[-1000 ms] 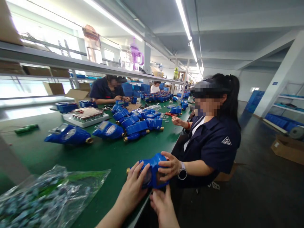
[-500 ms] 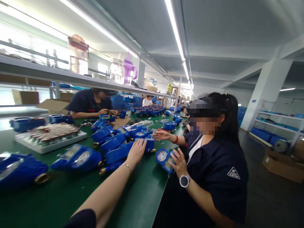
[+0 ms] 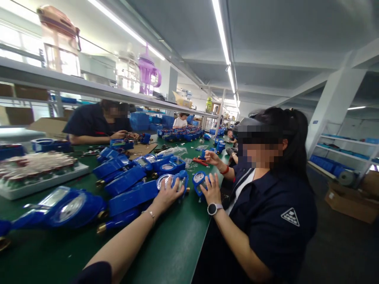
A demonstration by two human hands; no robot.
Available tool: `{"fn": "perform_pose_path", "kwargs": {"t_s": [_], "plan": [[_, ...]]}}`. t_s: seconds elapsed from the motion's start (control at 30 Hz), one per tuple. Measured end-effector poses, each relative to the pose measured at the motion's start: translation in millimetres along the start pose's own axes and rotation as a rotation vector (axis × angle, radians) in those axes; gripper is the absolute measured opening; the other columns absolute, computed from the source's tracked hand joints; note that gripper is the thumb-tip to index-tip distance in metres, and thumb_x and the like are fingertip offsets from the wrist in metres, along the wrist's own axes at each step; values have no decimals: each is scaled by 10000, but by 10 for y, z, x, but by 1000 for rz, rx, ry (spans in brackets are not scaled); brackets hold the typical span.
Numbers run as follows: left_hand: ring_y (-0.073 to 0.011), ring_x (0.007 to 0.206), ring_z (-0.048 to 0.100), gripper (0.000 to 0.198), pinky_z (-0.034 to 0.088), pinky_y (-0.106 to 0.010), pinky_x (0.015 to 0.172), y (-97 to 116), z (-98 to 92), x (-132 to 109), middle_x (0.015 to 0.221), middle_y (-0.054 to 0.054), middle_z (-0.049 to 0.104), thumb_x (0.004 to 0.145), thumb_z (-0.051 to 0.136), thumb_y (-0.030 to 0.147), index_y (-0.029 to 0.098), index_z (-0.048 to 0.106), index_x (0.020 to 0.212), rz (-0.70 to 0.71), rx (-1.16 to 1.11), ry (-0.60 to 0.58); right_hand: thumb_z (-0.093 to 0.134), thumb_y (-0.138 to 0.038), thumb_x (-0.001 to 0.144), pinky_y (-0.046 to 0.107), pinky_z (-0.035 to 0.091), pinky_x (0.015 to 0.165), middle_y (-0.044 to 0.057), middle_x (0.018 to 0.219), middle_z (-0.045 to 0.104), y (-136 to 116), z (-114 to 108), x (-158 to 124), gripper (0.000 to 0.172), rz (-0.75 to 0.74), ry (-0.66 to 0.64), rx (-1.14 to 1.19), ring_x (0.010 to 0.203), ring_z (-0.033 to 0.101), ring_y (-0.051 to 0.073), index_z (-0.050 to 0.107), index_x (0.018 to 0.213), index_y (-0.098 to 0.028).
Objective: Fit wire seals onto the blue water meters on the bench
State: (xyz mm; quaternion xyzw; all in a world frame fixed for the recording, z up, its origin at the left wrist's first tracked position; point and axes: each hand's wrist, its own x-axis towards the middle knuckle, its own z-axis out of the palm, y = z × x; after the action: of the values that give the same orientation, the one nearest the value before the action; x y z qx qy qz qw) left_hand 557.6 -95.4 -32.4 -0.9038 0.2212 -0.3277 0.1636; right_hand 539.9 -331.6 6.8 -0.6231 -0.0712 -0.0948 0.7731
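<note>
Blue plastic shows on both sides of a worker's left hand (image 3: 167, 196), laid back-up across a meter (image 3: 184, 176) on the near side of a loose heap (image 3: 133, 197). The fingers cover the middle of the face; thumb and palm are hidden, so whether the hand grips the meter or only rests on it cannot be told. The right hand is out of view. The meter faces up, its round dial (image 3: 162, 180) peeking out left of the fingers and its display (image 3: 182, 183) right of them, so the long axis appears to run side to side beneath the hand. Brass (image 3: 187, 190) juts out just right of the fingertips, its owner hard to make out. Also unseen is what carries the meter's weight above the green table (image 3: 171, 232). Just right of the left hand, a co-worker's hand (image 3: 211, 187), above a watch (image 3: 212, 208), hides the lower end of a second meter (image 3: 197, 177), dial uppermost. Left of the forearm lies a blurred third meter (image 3: 66, 209); farther left, the frame cuts off a tray (image 3: 44, 184). Beyond the fingers, clear plastic (image 3: 174, 152) lies among bits too small to name
</note>
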Motion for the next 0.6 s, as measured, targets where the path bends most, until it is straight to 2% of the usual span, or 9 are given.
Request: {"fn": "perform_pose_path", "kwargs": {"t_s": [0.1, 0.17, 0.27, 0.33, 0.37, 0.43, 0.5, 0.53, 0.6], "plan": [[-366, 1291, 317, 434, 242, -684, 1003, -39, -10, -18, 1392, -111, 382, 852, 555, 124, 216, 467, 1267, 43, 10, 23, 778, -398, 487, 416, 392, 1021, -149, 1284, 508, 6, 138, 32, 430, -61, -36, -9, 1399, 137, 188, 649, 897, -412], [-369, 1287, 330, 441, 249, -687, 996, -75, -56, -33, 1386, -114, 398, 844, 547, 95, 226, 476, 1259, 75, 10, 30, 794, -357, 501, 392, 368, 1046, -162, 1255, 529, 25, 233, -9, 380, -70, -60, -2, 1399, 131, 169, 644, 841, -435], [-398, 1298, 312, 472, 216, -733, 965, -76, -152, -41, 1412, -135, 378, 829, 512, 45, 281, 496, 1238, 100, 8, 47, 726, -426, 664, 431, 352, 1043, -36, 1263, 554, 89, 356, -159, 290, -37, -83, 21, 1350, 276, 209, 644, 929, -342], [-416, 1314, 273, 521, 186, -759, 946, -26, -200, -21, 1447, -146, 323, 821, 490, 27, 328, 482, 1246, 101, 4, 64, 622, -457, 783, 458, 387, 986, 47, 1243, 558, 152, 388, -279, 355, 10, -82, 42, 1243, 426, 231, 600, 1072, -252], [-423, 1317, 258, 544, 183, -765, 938, 10, -214, -2, 1457, -152, 300, 819, 478, 20, 341, 469, 1257, 98, 0, 72, 595, -466, 806, 442, 423, 940, 61, 1218, 568, 186, 383, -332, 380, 37, -77, 52, 1184, 479, 222, 570, 1123, -258], [-440, 1309, 258, 562, 206, -766, 922, 84, -225, 47, 1457, -176, 286, 821, 451, 9, 336, 453, 1278, 87, -12, 86, 580, -496, 809, 383, 475, 853, 55, 1160, 595, 247, 337, -409, 388, 89, -61, 76, 1097, 537, 213, 553, 1144, -303], [-453, 1290, 289, 543, 236, -763, 907, 129, -233, 95, 1440, -206, 303, 827, 423, 3, 301, 465, 1278, 76, -30, 89, 456, -556, 855, 358, 491, 794, 24, 1078, 637, 286, 261, -444, 341, 125, -40, 102, 1067, 565, 222, 587, 1086, -342], [-456, 1280, 306, 529, 250, -758, 903, 132, -244, 111, 1428, -221, 317, 827, 414, 1, 278, 475, 1274, 77, -41, 86, 332, -566, 894, 364, 487, 776, -8, 1026, 659, 294, 222, -450, 380, 136, -27, 114, 1071, 574, 232, 613, 1039, -357], [-455, 1267, 332, 512, 286, -732, 907, 98, -296, 113, 1398, -246, 356, 819, 416, -3, 231, 486, 1268, 103, -64, 67, 56, -498, 926, 418, 459, 761, -72, 924, 679, 281, 161, -451, 615, 143, 1, 137, 1076, 584, 253, 656, 962, -365]]}}
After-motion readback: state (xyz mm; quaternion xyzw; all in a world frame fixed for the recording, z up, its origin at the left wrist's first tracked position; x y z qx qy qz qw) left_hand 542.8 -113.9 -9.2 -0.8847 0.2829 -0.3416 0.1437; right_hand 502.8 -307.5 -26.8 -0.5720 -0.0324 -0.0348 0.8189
